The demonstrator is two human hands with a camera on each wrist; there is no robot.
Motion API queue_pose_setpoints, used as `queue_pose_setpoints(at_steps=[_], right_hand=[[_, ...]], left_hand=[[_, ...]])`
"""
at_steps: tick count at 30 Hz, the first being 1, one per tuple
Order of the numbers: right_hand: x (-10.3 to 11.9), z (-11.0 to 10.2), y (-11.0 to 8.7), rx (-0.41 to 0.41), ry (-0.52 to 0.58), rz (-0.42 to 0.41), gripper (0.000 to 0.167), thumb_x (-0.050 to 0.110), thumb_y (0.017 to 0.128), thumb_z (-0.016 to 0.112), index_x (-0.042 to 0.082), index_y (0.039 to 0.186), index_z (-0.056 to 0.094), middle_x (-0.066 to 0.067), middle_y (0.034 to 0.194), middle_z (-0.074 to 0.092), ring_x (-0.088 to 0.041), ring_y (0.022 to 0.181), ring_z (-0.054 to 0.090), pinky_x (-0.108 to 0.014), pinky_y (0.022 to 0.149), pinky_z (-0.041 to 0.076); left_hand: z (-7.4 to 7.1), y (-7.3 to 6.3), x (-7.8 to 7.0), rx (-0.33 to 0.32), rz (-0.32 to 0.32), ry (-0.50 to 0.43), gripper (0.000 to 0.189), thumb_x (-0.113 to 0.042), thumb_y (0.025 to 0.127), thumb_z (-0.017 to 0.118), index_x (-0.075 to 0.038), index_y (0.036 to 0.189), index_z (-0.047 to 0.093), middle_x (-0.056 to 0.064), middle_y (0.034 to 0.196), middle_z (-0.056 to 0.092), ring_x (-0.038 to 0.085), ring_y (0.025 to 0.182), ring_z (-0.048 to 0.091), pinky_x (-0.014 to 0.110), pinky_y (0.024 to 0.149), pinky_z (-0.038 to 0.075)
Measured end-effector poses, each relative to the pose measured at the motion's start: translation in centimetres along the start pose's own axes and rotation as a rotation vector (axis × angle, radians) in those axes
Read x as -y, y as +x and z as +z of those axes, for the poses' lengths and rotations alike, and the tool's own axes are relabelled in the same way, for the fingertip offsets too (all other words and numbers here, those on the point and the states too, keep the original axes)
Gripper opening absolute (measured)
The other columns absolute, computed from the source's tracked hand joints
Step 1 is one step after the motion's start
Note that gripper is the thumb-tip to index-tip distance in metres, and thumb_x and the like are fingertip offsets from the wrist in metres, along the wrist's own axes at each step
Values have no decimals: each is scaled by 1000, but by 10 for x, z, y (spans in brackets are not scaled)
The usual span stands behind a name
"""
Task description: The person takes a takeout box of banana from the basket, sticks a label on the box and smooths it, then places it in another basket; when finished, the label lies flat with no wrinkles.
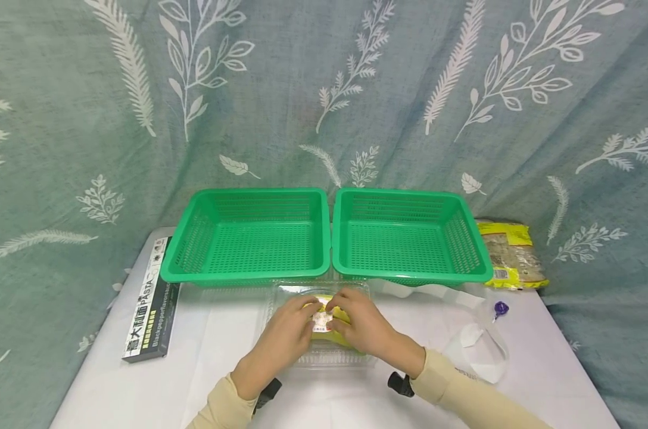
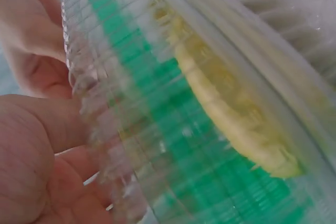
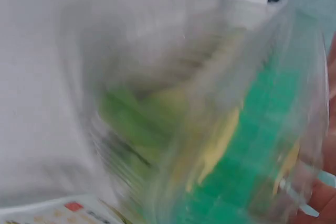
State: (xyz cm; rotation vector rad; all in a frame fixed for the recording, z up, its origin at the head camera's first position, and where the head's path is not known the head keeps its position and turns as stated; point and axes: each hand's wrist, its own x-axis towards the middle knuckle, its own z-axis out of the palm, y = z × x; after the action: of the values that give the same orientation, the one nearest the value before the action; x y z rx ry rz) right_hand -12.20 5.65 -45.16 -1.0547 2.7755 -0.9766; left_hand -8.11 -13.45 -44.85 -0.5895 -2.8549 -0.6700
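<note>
A clear plastic clamshell box (image 1: 324,359) lies on the table in front of the baskets. Through its ribbed wall in the left wrist view shows something long and yellow (image 2: 226,108); the right wrist view, blurred, shows green there too. Above the lid's middle, a small printed white label (image 1: 321,323) sits between both hands. My left hand (image 1: 285,325) pinches its left side with curled fingers and thumb. On its right side my right hand (image 1: 363,319) does the same. In the right wrist view a corner of a printed label (image 3: 68,213) is visible low on the left.
Two green plastic baskets (image 1: 246,278) (image 1: 415,276) stand side by side at the back. A black-and-white pasta box (image 1: 151,304) lies at left. A yellow food packet (image 1: 511,256) is at far right, with a purple lollipop (image 1: 501,308) and a curling white strip (image 1: 498,348) nearer.
</note>
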Motion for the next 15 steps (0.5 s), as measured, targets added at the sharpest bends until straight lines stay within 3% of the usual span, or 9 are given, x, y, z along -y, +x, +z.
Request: queue_pose_setpoints(at_steps=[4,8,15], right_hand=[[4,6,-8,-5,-65,-26,28,17,92,74,4,116,71,-12,125,67,-31,119,62,-45,100,54],[5,11,-16,8,-136,-53,38,20,97,67,1,130,64,-18,141,60,-35,131,57,-47,109,50],[5,17,-28,79,-206,-71,50,28,105,52,1,147,49,-15,157,45,-37,145,43,-48,119,39]], left_hand=[[1,1,1,65,-16,8,41,-9,90,72,4,129,64,16,139,62,35,132,56,58,112,44],[2,-1,0,131,-49,27,48,-17,97,64,2,140,55,15,150,53,37,141,47,73,113,31],[3,-4,1,176,-79,67,51,-25,101,57,-5,148,49,12,161,40,42,149,34,80,114,16]])
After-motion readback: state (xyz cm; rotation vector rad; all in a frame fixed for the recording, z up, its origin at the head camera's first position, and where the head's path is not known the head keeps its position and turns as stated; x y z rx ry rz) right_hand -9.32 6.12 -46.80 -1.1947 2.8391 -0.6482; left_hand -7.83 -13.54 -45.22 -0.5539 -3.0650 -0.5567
